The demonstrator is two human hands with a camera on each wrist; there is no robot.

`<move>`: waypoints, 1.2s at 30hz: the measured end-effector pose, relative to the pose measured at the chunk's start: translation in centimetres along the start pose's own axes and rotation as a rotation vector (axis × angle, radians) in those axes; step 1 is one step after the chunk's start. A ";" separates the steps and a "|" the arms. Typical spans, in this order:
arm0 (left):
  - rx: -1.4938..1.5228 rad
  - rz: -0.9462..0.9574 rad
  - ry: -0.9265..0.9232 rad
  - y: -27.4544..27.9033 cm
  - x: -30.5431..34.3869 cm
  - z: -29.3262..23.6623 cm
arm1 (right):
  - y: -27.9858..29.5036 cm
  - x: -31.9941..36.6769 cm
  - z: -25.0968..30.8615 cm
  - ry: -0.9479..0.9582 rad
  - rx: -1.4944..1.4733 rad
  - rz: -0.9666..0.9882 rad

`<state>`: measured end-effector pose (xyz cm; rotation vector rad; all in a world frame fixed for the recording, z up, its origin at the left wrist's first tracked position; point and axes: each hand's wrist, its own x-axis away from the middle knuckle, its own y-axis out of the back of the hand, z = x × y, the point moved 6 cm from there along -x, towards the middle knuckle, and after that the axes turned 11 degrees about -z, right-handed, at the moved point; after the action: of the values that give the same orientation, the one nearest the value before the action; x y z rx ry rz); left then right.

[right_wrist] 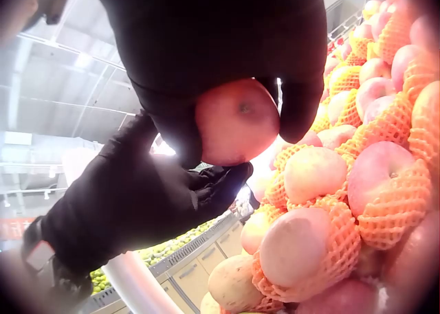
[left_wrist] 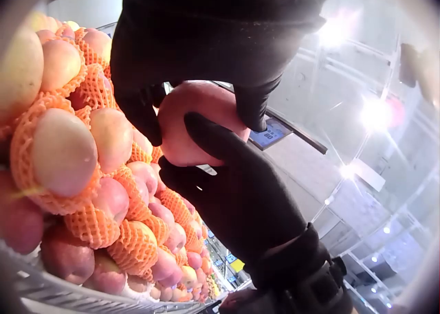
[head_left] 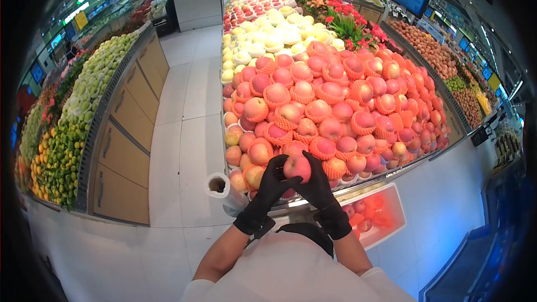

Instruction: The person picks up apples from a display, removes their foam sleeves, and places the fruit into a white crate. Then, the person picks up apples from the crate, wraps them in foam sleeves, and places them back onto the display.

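A pinkish-red apple (head_left: 297, 169), bare of any foam net, is held between my two black-gloved hands at the front edge of the apple pile (head_left: 305, 109). My left hand (head_left: 272, 183) grips its left side with curled fingers. From the other side my right hand (head_left: 316, 184) holds it, the thumb lying across the skin in the left wrist view. The right wrist view shows the dimpled end of the apple (right_wrist: 237, 121) facing out between the fingers. Many piled apples near the hands sit in orange foam nets (left_wrist: 93, 225).
Left of my hands stands a roll of plastic bags (head_left: 218, 184). A white foam box (head_left: 391, 212) with apples and loose orange nets sits low on the right. Pale-wrapped fruit (head_left: 268, 33) lies behind the apples. Across the aisle is another fruit stand (head_left: 126, 106).
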<state>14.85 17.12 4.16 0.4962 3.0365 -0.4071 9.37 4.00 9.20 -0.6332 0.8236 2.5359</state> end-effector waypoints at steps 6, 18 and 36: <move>0.326 0.001 0.234 1.0 0.0 1.1 | 0.3 0.8 -0.4 -0.251 -0.212 0.113; 0.364 0.009 0.244 0.8 1.3 0.4 | 0.5 0.3 1.1 -0.086 -0.123 -0.029; 0.274 0.069 0.103 1.1 0.7 0.6 | -0.6 -0.5 1.6 -0.169 -0.218 0.060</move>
<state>14.55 18.14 3.31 0.6524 3.0635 -0.8246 9.58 5.32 10.36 -0.4555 0.5207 2.7126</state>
